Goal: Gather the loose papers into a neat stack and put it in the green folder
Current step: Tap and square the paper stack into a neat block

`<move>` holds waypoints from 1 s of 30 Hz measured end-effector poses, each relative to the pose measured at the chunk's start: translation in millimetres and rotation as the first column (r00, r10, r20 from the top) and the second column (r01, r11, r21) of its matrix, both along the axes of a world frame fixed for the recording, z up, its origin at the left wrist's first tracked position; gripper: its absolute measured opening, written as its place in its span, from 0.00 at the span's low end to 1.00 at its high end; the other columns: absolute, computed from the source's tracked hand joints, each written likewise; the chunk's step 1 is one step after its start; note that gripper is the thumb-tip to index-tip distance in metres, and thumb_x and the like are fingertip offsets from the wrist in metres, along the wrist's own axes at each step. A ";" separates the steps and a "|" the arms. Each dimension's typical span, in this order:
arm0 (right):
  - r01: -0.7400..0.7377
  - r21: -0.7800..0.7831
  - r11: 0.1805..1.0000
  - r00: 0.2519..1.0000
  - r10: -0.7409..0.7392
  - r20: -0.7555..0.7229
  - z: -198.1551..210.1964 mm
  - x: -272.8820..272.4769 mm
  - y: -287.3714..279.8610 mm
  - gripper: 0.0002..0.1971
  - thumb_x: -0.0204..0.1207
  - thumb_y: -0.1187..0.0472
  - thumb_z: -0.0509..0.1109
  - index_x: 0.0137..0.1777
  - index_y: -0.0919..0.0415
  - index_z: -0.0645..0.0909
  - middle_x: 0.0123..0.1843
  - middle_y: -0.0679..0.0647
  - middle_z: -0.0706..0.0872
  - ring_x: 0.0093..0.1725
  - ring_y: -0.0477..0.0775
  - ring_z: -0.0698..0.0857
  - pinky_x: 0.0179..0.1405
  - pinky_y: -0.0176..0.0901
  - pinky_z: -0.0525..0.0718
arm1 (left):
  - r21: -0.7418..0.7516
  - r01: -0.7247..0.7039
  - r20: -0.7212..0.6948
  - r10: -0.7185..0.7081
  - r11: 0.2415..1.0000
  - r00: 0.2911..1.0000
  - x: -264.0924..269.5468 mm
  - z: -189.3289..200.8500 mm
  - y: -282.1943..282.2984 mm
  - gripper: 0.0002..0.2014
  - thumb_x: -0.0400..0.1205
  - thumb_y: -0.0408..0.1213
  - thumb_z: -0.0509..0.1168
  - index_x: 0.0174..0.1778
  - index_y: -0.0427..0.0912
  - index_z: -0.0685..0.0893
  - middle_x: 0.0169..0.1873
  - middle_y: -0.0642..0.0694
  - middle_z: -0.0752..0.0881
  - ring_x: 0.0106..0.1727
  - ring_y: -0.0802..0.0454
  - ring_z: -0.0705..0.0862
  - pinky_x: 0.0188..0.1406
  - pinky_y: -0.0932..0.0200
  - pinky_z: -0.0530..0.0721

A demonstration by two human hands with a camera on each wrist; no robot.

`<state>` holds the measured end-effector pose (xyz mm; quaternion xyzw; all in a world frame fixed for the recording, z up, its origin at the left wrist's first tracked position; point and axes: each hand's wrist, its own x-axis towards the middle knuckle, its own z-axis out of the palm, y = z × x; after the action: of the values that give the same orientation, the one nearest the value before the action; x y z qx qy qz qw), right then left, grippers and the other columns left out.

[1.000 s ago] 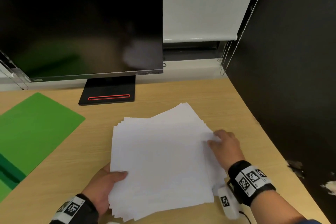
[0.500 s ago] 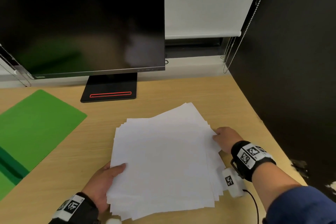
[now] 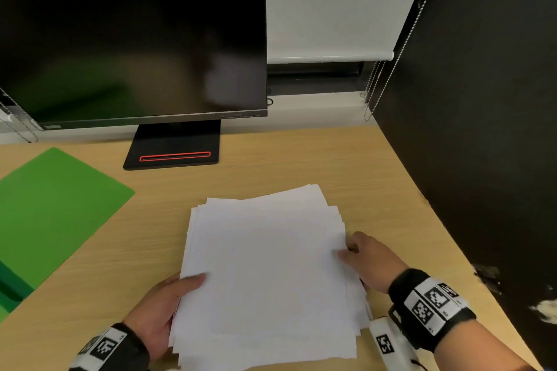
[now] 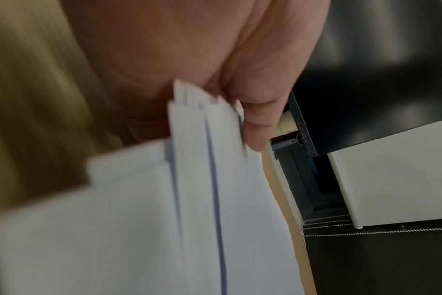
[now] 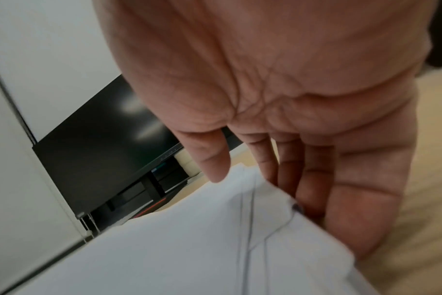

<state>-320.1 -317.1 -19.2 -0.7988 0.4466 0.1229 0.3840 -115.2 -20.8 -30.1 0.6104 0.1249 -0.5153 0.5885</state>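
Observation:
A loose pile of white papers [image 3: 271, 274] with uneven, fanned edges is held just above the wooden desk [image 3: 301, 153]. My left hand [image 3: 168, 304] grips its left edge, thumb on top; the left wrist view shows the thumb [image 4: 257, 119] pinching the sheets [image 4: 189, 199]. My right hand [image 3: 367, 259] holds the right edge, thumb on top and fingers [image 5: 316, 179] under the papers [image 5: 189, 239]. The green folder [image 3: 54, 214] lies open on the desk at the far left.
A black monitor [image 3: 132, 39] on a stand [image 3: 174, 147] rises behind the papers. A dark partition wall [image 3: 482, 129] bounds the desk on the right, with blind cords [image 3: 373, 90] at the back corner. Bare desk lies between folder and papers.
My right hand slid nearer along the papers' right edge and took hold of it. The pile drew together slightly; the left hand kept its grip.

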 end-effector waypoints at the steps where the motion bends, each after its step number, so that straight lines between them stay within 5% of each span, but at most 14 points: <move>1: -0.008 0.018 1.000 1.000 0.008 0.010 -3.3 1.7 3.3 0.13 0.82 0.48 0.66 0.46 0.58 0.74 0.48 0.55 0.80 0.39 0.52 0.78 0.34 0.41 0.74 | -0.007 0.020 -0.010 -0.020 1.000 1.000 -0.8 2.3 -3.3 0.22 0.75 0.31 0.72 0.66 0.30 0.85 0.58 0.26 0.89 0.60 0.25 0.88 0.61 0.29 0.85; 5: 0.020 -0.026 0.999 0.999 -0.019 0.047 -11.0 0.2 0.1 0.12 0.80 0.47 0.68 0.44 0.54 0.76 0.51 0.54 0.82 0.41 0.52 0.81 0.39 0.44 0.81 | -0.069 0.076 0.044 -0.074 0.995 0.996 -3.5 12.9 -13.8 0.28 0.68 0.28 0.80 0.66 0.30 0.85 0.58 0.25 0.89 0.57 0.24 0.89 0.61 0.25 0.83; 8: 0.179 0.027 0.983 0.970 -0.181 0.163 -1.7 -9.3 -10.3 0.24 0.78 0.45 0.73 0.70 0.54 0.78 0.67 0.54 0.84 0.58 0.51 0.84 0.55 0.46 0.83 | -0.194 0.118 0.118 -0.096 0.974 0.988 2.7 24.1 -10.2 0.30 0.62 0.31 0.84 0.61 0.29 0.88 0.59 0.23 0.88 0.50 0.29 0.91 0.52 0.34 0.89; 10: 0.244 0.306 0.920 0.897 -0.334 0.290 10.5 -12.8 -13.2 0.33 0.75 0.48 0.78 0.78 0.53 0.73 0.69 0.52 0.86 0.63 0.52 0.87 0.60 0.48 0.84 | -0.290 0.119 0.147 -0.078 0.950 0.986 7.1 32.8 -5.2 0.14 0.73 0.24 0.76 0.55 0.30 0.91 0.57 0.24 0.89 0.46 0.32 0.92 0.48 0.37 0.91; 12: 0.160 0.666 0.729 0.786 -0.502 0.361 20.0 -16.0 -13.0 0.32 0.73 0.55 0.79 0.77 0.57 0.76 0.68 0.58 0.90 0.66 0.62 0.89 0.69 0.62 0.84 | -0.341 0.121 0.167 -0.067 0.932 0.984 10.3 40.8 -3.4 0.14 0.75 0.22 0.66 0.52 0.33 0.93 0.54 0.27 0.91 0.45 0.35 0.93 0.46 0.38 0.91; 14: 0.068 0.799 0.597 0.737 -0.570 0.363 29.5 -14.8 -10.3 0.26 0.75 0.63 0.77 0.74 0.62 0.80 0.69 0.64 0.89 0.69 0.69 0.87 0.73 0.69 0.80 | -0.343 0.146 0.207 -0.077 0.928 0.975 11.7 49.1 -6.7 0.14 0.75 0.22 0.65 0.51 0.34 0.93 0.54 0.28 0.91 0.46 0.36 0.93 0.45 0.41 0.92; 16: 0.061 0.766 0.640 0.738 -0.546 0.398 39.3 -7.2 -4.6 0.22 0.76 0.66 0.75 0.71 0.65 0.82 0.67 0.66 0.90 0.67 0.71 0.88 0.70 0.69 0.83 | -0.310 0.170 0.294 -0.075 0.935 0.953 12.9 55.0 -13.5 0.12 0.74 0.28 0.72 0.52 0.35 0.93 0.56 0.29 0.91 0.48 0.37 0.93 0.45 0.44 0.93; 18: 0.075 0.631 0.772 0.725 -0.477 0.497 53.0 0.3 0.0 0.16 0.78 0.68 0.72 0.66 0.64 0.86 0.62 0.62 0.93 0.59 0.63 0.93 0.62 0.59 0.90 | -0.273 0.201 0.416 -0.072 0.941 0.906 16.7 56.7 -19.1 0.27 0.62 0.45 0.85 0.55 0.38 0.92 0.57 0.34 0.92 0.52 0.38 0.93 0.46 0.49 0.93; 20: 0.066 0.481 0.874 0.696 -0.386 0.605 68.2 5.2 2.2 0.12 0.81 0.69 0.70 0.61 0.60 0.89 0.56 0.53 0.96 0.53 0.51 0.95 0.53 0.44 0.93 | -0.252 0.167 0.531 -0.008 0.953 0.848 20.5 59.5 -24.6 0.35 0.57 0.53 0.86 0.58 0.42 0.91 0.55 0.41 0.94 0.54 0.42 0.93 0.44 0.56 0.92; 23: 0.057 0.363 0.930 0.616 -0.319 0.720 76.4 7.2 3.9 0.13 0.82 0.68 0.69 0.62 0.56 0.88 0.57 0.45 0.95 0.55 0.43 0.93 0.48 0.30 0.88 | -0.304 0.078 0.616 0.133 0.950 0.777 18.8 66.7 -33.0 0.12 0.78 0.33 0.74 0.57 0.45 0.90 0.51 0.51 0.95 0.52 0.54 0.93 0.44 0.67 0.90; 24: 0.073 0.335 0.939 0.590 -0.312 0.745 74.7 7.6 5.4 0.14 0.82 0.68 0.69 0.64 0.57 0.88 0.59 0.45 0.95 0.57 0.43 0.92 0.50 0.30 0.88 | -0.299 0.060 0.636 0.152 0.952 0.757 18.5 64.1 -34.3 0.12 0.80 0.28 0.70 0.56 0.46 0.91 0.51 0.52 0.95 0.52 0.57 0.93 0.46 0.69 0.89; 30: 0.173 0.362 0.916 0.512 -0.397 0.761 46.8 11.0 18.2 0.15 0.83 0.69 0.69 0.67 0.65 0.86 0.62 0.54 0.94 0.64 0.51 0.90 0.56 0.30 0.86 | -0.346 -0.063 0.568 0.262 0.936 0.780 8.8 39.0 -37.6 0.13 0.75 0.30 0.71 0.54 0.44 0.91 0.53 0.49 0.95 0.52 0.57 0.93 0.47 0.68 0.89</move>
<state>-309.1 -298.9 27.6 -0.6248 0.3234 -0.2756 0.6550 -106.4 -58.4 9.0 0.6301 -0.0991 -0.2523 0.7276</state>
